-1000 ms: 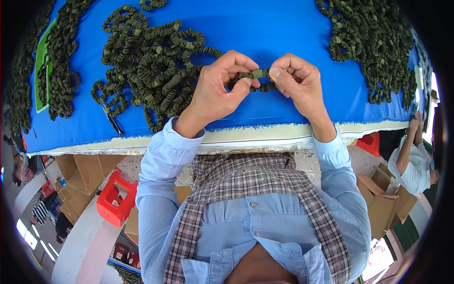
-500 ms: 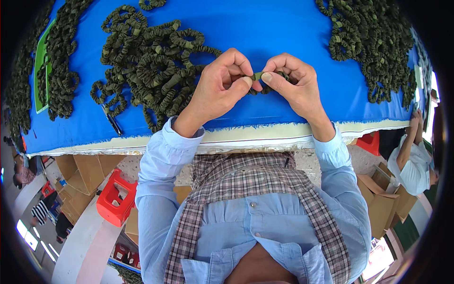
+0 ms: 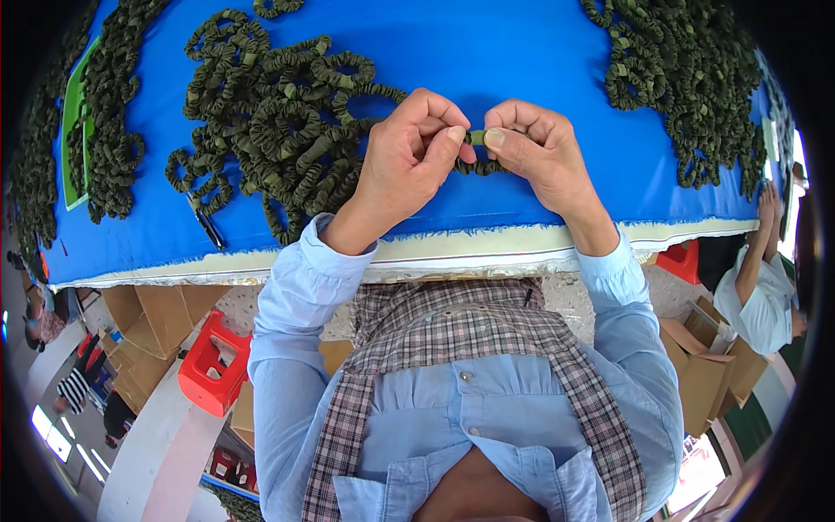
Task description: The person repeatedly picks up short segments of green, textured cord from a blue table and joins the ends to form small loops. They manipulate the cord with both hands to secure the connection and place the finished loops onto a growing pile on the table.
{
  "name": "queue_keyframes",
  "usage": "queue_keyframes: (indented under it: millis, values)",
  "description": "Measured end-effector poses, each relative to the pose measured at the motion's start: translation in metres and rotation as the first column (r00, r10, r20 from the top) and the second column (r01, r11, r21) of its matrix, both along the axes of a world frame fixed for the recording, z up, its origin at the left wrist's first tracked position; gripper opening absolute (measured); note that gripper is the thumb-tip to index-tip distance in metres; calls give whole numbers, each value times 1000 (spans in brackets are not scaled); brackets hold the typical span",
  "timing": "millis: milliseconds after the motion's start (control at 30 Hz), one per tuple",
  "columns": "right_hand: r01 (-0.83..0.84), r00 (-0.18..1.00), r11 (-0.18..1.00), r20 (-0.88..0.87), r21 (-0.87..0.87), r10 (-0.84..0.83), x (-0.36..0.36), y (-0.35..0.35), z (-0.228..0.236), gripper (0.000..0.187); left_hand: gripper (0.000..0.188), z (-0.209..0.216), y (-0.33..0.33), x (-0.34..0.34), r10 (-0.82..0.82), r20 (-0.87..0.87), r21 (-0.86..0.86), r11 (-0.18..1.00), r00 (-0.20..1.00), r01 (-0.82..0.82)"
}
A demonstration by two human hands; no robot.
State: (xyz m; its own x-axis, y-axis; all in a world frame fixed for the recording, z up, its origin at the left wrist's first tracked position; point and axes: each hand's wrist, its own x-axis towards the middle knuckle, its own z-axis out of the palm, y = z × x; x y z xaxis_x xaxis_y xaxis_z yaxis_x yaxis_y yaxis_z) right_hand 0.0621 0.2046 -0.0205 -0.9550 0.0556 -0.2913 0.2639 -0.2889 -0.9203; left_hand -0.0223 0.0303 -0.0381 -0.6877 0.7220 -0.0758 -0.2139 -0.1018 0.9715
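Note:
Over the blue cloth point(image 3: 539, 52), a dark green gathered-fabric scrunchie point(image 3: 477, 166) is held up between my two hands. My left hand point(image 3: 416, 152) pinches it with thumb and forefinger on one side of a smooth, lighter green band. On the other side my right hand point(image 3: 541, 155) grips the band the same way, thumb on top. The ring's lower part hangs below the fingers; its far side is partly hidden by them. Left of my left hand lies a loose heap of similar scrunchies point(image 3: 287, 122), some touching one another.
A larger scrunchie pile point(image 3: 687, 87) covers the right of the table, more point(image 3: 113, 130) the far left by a green tray point(image 3: 71, 148). A black pen point(image 3: 209, 228) lies near the edge. Below are a red stool point(image 3: 213, 364) and cardboard boxes point(image 3: 156, 326). Another person point(image 3: 758, 291) works at right.
My left thumb has lifted and slid slightly back along the band. My right hand has shifted a little left, and more of the ring's lower part shows.

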Motion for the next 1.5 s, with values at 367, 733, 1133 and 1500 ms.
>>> queue_keyframes:
  millis: [367, 733, 1133, 1500]
  values:
    - [73, 997, 985, -44, 155, -67, -1, -17, 0, 10, 3, -1, 5, 3, 90, -43, -92, 991, 995, -93]
    - [41, 999, 990, -18, 134, -39, -2, -15, -2, 15, 15, -14, 5, 3, 90, -343, -24, 994, 935, -104]
    - [186, 968, 982, -170, -18, -187, -1, -11, -5, 25, 12, -18, 1, -3, 79, -282, -34, 995, 956, -92]
    - [205, 970, 979, -137, 13, -202, -6, -9, -11, 24, 28, -7, 2, -8, -157, 215, 114, 984, 964, 135]
